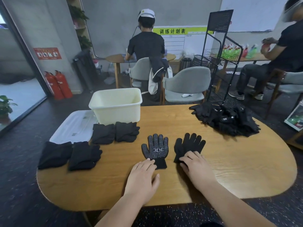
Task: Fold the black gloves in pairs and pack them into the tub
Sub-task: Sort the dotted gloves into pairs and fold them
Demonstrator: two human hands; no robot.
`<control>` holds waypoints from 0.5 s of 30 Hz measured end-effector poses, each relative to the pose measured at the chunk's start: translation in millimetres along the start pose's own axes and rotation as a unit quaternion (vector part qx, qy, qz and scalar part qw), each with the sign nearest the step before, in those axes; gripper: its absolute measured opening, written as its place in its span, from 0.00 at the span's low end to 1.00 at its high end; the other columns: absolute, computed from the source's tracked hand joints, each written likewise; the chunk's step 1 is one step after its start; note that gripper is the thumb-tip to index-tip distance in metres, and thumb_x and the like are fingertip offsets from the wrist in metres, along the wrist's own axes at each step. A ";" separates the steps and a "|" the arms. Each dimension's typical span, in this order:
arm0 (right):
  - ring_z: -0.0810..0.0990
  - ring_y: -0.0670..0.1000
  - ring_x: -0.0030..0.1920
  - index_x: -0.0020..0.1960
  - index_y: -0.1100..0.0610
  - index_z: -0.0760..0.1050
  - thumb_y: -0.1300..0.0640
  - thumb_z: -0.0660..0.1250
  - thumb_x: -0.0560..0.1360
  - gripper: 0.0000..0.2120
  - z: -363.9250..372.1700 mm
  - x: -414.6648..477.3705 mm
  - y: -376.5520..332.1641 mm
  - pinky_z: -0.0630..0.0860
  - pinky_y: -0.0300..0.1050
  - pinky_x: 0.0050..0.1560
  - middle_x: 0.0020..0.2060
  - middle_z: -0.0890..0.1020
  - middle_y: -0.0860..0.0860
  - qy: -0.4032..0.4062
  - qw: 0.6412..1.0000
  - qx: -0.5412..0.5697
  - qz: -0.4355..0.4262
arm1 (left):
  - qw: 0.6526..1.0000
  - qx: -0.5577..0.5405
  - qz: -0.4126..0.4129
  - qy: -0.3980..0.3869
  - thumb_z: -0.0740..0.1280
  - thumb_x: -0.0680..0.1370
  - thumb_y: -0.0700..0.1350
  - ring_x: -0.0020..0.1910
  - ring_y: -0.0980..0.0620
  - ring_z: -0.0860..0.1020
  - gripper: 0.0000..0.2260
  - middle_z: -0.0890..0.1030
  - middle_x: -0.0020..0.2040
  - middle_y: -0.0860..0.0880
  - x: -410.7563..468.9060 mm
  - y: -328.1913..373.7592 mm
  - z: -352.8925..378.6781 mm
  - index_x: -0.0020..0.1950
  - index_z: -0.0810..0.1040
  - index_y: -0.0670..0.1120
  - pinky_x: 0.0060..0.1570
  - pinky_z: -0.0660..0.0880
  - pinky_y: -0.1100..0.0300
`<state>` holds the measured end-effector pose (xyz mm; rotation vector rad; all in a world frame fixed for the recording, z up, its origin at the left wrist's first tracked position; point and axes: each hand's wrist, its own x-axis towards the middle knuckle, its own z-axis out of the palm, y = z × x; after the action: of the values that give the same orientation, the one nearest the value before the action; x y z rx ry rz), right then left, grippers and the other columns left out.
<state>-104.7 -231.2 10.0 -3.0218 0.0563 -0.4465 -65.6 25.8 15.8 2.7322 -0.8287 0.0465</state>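
Two gloves (155,149) lie parallel, cuffs nearest, pointing away

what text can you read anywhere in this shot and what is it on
"训练计划表": yellow-green banner heading the white wall chart.
"冠恒": white print on the palm of the black dotted glove lying on the wooden table.
Too blurred or small to read: the red wall sign, labels on the red fire extinguishers, white tags in the black glove pile.
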 end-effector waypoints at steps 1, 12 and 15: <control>0.75 0.50 0.55 0.61 0.46 0.83 0.49 0.66 0.83 0.10 -3.9 2.5 -1.7 0.75 0.47 0.54 0.53 0.78 0.43 -0.018 1.000 -0.005 0.004 | 1.000 0.000 -0.001 0.001 0.50 0.86 0.59 0.82 0.59 0.57 0.23 0.66 0.81 0.58 -2.2 0.8 -0.3 0.78 0.72 0.55 0.82 0.48 0.58; 0.80 0.44 0.40 0.55 0.49 0.84 0.56 0.70 0.82 0.05 -121.3 77.8 -12.1 0.76 0.40 0.46 0.44 0.85 0.45 0.128 0.936 0.262 0.197 | 1.000 0.012 -0.003 -0.003 0.49 0.86 0.59 0.83 0.57 0.55 0.24 0.63 0.82 0.57 -4.7 2.5 0.3 0.79 0.69 0.54 0.83 0.50 0.56; 0.83 0.43 0.43 0.52 0.47 0.84 0.55 0.72 0.80 0.04 -128.5 84.8 -6.5 0.76 0.41 0.50 0.42 0.86 0.42 0.240 0.828 0.420 0.283 | 1.000 0.013 -0.006 -0.001 0.45 0.84 0.60 0.83 0.58 0.55 0.27 0.64 0.82 0.58 -3.7 1.3 2.3 0.78 0.70 0.55 0.82 0.51 0.57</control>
<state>-60.7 -239.2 157.5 -1.8481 0.5930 -0.8606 -69.5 26.1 13.6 2.7626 -0.8175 0.0537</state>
